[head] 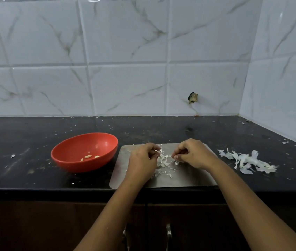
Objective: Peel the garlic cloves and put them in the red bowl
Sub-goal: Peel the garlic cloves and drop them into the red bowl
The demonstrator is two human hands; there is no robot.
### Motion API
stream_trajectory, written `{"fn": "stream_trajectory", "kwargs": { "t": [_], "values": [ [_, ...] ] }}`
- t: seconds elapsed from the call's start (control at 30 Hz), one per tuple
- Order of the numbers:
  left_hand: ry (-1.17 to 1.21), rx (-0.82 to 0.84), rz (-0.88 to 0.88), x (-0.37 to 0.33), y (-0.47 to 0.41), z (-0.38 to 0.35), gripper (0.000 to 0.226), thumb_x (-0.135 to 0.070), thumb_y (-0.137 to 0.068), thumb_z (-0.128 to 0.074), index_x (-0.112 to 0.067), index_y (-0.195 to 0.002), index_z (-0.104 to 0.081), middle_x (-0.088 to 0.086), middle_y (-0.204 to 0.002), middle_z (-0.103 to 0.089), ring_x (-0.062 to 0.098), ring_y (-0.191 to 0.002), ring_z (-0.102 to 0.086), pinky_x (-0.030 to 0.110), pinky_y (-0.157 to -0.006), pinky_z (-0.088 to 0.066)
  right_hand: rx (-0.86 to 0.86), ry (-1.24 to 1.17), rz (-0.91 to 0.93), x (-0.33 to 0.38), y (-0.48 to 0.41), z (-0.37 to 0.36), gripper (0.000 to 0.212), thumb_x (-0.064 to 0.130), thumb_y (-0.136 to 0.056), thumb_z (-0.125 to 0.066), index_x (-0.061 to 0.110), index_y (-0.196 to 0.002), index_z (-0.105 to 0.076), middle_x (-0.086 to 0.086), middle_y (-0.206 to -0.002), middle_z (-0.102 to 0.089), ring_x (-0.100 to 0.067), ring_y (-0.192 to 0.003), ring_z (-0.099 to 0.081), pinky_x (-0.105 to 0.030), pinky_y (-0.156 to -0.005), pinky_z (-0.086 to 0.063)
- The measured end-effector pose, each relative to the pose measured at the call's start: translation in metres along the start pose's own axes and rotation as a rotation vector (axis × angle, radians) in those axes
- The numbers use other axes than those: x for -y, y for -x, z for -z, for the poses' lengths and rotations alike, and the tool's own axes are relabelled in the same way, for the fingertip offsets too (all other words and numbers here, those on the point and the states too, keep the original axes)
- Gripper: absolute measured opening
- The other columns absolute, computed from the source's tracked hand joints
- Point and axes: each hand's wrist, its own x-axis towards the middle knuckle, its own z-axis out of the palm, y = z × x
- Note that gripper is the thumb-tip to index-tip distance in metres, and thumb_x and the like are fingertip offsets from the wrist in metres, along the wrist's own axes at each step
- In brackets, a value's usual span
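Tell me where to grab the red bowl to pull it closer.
Pinch the red bowl at its right rim, nearest the left hand, from above, thumb inside. The rounded wall offers no hold, and the peeled cloves lie low, clear of that edge.

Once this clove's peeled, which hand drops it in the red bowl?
Left, probably. The left hand grips the garlic clove and is next to the red bowl; the right hand is on the far side.

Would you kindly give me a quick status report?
Left hand pinches garlic clove, right hand pinches peel, over cutting board. Three peeled cloves in red bowl. Nothing in the way.
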Motion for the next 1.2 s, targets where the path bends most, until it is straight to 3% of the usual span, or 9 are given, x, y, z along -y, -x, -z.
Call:
{"fn": "stream_trajectory", "kwargs": {
  "t": [0.13, 0.2, 0.33, 0.47, 0.6, 0.8, 0.97, 1.03, 1.2],
  "values": [
    [-0.022, 0.032, -0.002, 0.001, 0.0, -0.001, 0.022, -0.001, -0.084, -0.064, -0.017, -0.097, -0.072, -0.012, -0.075, -0.065, 0.008, -0.08, -0.066, 0.029, -0.083, -0.054, -0.011, 0.005, -0.037, 0.0, -0.005, -0.004, 0.007, 0.018, -0.09, -0.068, 0.018, -0.087, -0.075, 0.008, -0.071, -0.065, -0.005, -0.067, -0.058, -0.014, -0.054, -0.039],
    [-0.016, 0.017, -0.001, 0.002, 0.001, -0.002, 0.021, -0.002, -0.084, -0.063, -0.018, -0.096, -0.072, -0.013, -0.075, -0.065, 0.009, -0.08, -0.066, 0.031, -0.082, -0.054, -0.033, 0.023, -0.017, 0.0, -0.006, -0.008, 0.007, 0.017, -0.09, -0.068, 0.017, -0.09, -0.075, 0.009, -0.075, -0.065, 0.002, -0.067, -0.055, -0.007, -0.052, -0.035],
    [-0.021, 0.002, 0.0, 0.006, 0.0, -0.002, 0.021, -0.003, -0.083, -0.065, -0.017, -0.096, -0.073, -0.007, -0.08, -0.07, 0.01, -0.079, -0.066, 0.034, -0.08, -0.055, -0.148, 0.006, 0.063, -0.006, 0.003, -0.018, 0.011, 0.011, -0.09, -0.066, 0.013, -0.094, -0.076, 0.001, -0.09, -0.072, 0.005, -0.072, -0.057, -0.001, -0.062, -0.039],
    [-0.05, 0.026, -0.024, 0.006, 0.0, -0.004, 0.02, -0.005, -0.083, -0.066, -0.018, -0.098, -0.072, -0.006, -0.085, -0.071, 0.011, -0.083, -0.066, 0.033, -0.084, -0.053, -0.17, 0.089, 0.105, -0.006, 0.006, -0.02, 0.015, 0.011, -0.091, -0.064, 0.014, -0.098, -0.076, -0.001, -0.097, -0.073, -0.01, -0.085, -0.065, -0.019, -0.079, -0.049],
    [-0.065, -0.004, -0.05, 0.006, 0.002, -0.003, 0.02, -0.006, -0.084, -0.064, -0.017, -0.099, -0.072, -0.005, -0.093, -0.073, 0.01, -0.086, -0.066, 0.031, -0.085, -0.052, -0.177, 0.184, 0.159, -0.003, 0.009, -0.023, 0.015, 0.009, -0.093, -0.06, 0.012, -0.096, -0.075, -0.002, -0.099, -0.069, -0.015, -0.091, -0.063, -0.028, -0.083, -0.051],
    [-0.153, 0.002, -0.072, 0.005, 0.006, -0.003, 0.021, -0.012, -0.087, -0.062, -0.019, -0.105, -0.069, -0.005, -0.097, -0.072, 0.011, -0.092, -0.064, 0.032, -0.089, -0.049, -0.188, 0.442, 0.255, 0.001, 0.015, -0.027, 0.025, -0.003, -0.09, -0.045, 0.011, -0.097, -0.066, -0.004, -0.098, -0.06, -0.022, -0.093, -0.056, -0.037, -0.078, -0.049],
    [-0.259, -0.041, -0.14, 0.005, 0.007, -0.007, 0.022, -0.012, -0.088, -0.058, -0.018, -0.106, -0.068, -0.002, -0.097, -0.072, 0.02, -0.097, -0.064, 0.04, -0.088, -0.048, -0.109, 0.664, 0.305, 0.02, 0.02, -0.029, 0.028, -0.007, -0.09, -0.039, 0.009, -0.105, -0.057, -0.006, -0.106, -0.054, -0.024, -0.099, -0.053, -0.029, -0.069, -0.034],
    [-0.338, -0.047, -0.167, 0.005, 0.009, -0.008, 0.023, -0.013, -0.089, -0.055, -0.019, -0.108, -0.067, 0.0, -0.097, -0.072, 0.022, -0.096, -0.062, 0.04, -0.085, -0.046, -0.135, 0.618, 0.271, 0.018, 0.018, -0.031, 0.025, -0.006, -0.089, -0.042, 0.009, -0.098, -0.059, -0.006, -0.103, -0.056, -0.024, -0.097, -0.055, -0.03, -0.069, -0.038],
    [-0.389, -0.052, -0.197, 0.002, 0.01, -0.008, 0.024, -0.011, -0.089, -0.054, -0.017, -0.109, -0.067, 0.004, -0.096, -0.072, 0.027, -0.096, -0.06, 0.04, -0.083, -0.044, -0.224, 0.204, 0.086, 0.003, 0.012, -0.033, 0.019, 0.002, -0.09, -0.057, 0.013, -0.089, -0.073, -0.005, -0.093, -0.07, -0.019, -0.088, -0.064, -0.031, -0.08, -0.052]
  ]
}}
